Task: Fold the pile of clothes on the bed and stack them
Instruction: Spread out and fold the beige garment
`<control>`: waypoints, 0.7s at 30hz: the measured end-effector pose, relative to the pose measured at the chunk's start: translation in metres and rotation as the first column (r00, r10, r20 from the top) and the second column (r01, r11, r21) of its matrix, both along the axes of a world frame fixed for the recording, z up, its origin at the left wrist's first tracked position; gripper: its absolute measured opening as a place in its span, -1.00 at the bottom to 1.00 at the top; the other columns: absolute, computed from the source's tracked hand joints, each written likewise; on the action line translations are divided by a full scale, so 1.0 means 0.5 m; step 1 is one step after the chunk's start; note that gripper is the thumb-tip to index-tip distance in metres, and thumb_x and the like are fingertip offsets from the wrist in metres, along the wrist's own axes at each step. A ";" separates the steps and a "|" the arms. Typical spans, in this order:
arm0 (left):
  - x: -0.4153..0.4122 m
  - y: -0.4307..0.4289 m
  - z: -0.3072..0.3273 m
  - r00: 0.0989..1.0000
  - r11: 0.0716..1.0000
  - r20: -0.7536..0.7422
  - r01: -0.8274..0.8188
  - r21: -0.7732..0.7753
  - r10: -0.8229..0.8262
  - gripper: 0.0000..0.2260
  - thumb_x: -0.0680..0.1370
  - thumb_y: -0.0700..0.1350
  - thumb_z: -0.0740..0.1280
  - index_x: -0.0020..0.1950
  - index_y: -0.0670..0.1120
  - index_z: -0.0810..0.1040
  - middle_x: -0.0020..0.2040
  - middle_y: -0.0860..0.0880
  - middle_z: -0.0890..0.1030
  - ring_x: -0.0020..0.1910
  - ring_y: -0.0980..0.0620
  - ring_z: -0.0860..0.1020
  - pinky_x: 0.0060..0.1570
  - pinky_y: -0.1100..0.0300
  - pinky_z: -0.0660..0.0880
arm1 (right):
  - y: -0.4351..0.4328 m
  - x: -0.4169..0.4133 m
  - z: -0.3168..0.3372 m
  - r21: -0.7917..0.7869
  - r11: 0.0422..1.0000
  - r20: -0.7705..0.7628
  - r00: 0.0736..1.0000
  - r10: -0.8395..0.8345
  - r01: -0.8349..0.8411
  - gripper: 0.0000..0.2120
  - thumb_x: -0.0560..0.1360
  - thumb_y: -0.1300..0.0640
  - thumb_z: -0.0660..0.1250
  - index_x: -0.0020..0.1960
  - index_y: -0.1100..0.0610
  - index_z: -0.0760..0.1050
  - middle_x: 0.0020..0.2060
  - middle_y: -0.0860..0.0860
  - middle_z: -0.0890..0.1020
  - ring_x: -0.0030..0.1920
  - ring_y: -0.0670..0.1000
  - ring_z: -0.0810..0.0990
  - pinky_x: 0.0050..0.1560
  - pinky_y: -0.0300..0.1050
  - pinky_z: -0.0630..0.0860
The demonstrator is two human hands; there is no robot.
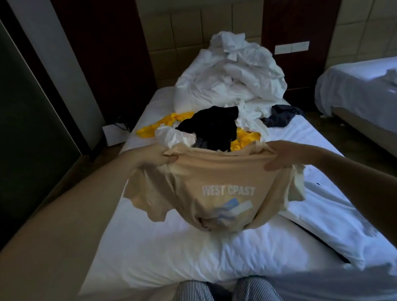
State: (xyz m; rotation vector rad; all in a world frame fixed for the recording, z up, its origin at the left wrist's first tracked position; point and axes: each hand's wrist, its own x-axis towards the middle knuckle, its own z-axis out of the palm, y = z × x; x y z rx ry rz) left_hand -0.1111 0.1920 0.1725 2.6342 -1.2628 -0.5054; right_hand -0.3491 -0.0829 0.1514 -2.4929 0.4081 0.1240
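Observation:
A beige T-shirt (212,193) with white "WEST COAST" lettering hangs in the air above the near part of the bed (155,254). My left hand (161,157) grips its left shoulder and my right hand (280,158) grips its right shoulder, so the shirt is spread between them with its hem bunched on the white sheet. Behind the shirt lies the pile of clothes (214,126): a black garment on top, yellow cloth, white pieces and a dark blue-grey one (280,115) off to the right.
A heap of crumpled white bedding (230,72) fills the head of the bed. A second bed (371,91) stands to the right across a narrow strip of floor. A dark wall panel runs along the left. My striped trouser knees (224,300) meet the bed's foot.

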 end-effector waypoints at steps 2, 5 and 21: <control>0.016 -0.017 -0.010 0.997 0.995 -0.073 0.008 0.101 0.000 -0.60 0.46 0.29 0.27 -0.07 -0.04 0.57 -0.06 -0.05 0.60 -0.11 0.05 0.52 -0.11 0.26 0.39 | -0.025 0.030 -0.017 -0.206 0.978 -0.143 0.990 -0.009 -0.021 -0.43 0.42 0.14 0.44 0.38 0.10 0.32 0.25 0.13 0.48 0.18 0.10 0.49 0.05 -0.12 0.46; 0.051 -0.047 -0.005 1.000 0.958 0.007 0.014 0.285 -0.016 -0.61 0.48 0.13 0.38 0.12 -0.14 0.55 0.04 -0.07 0.54 -0.03 0.01 0.46 -0.07 0.21 0.35 | -0.050 0.083 -0.006 -0.537 0.843 -0.179 0.979 -0.096 -0.015 -0.57 0.52 0.06 0.30 0.34 0.14 0.35 0.28 0.11 0.46 0.29 0.12 0.42 0.23 -0.05 0.30; 0.211 -0.169 0.265 0.887 0.809 0.310 -0.111 -0.576 0.343 -0.83 0.56 -0.22 0.15 -0.15 0.00 0.46 -0.16 -0.06 0.51 -0.12 -0.16 0.49 -0.15 0.05 0.41 | -0.130 0.233 0.287 -0.668 0.547 0.482 0.853 -0.200 0.505 -0.78 0.57 0.18 0.12 0.17 0.17 0.43 0.06 0.24 0.49 0.08 0.26 0.48 -0.08 0.00 0.33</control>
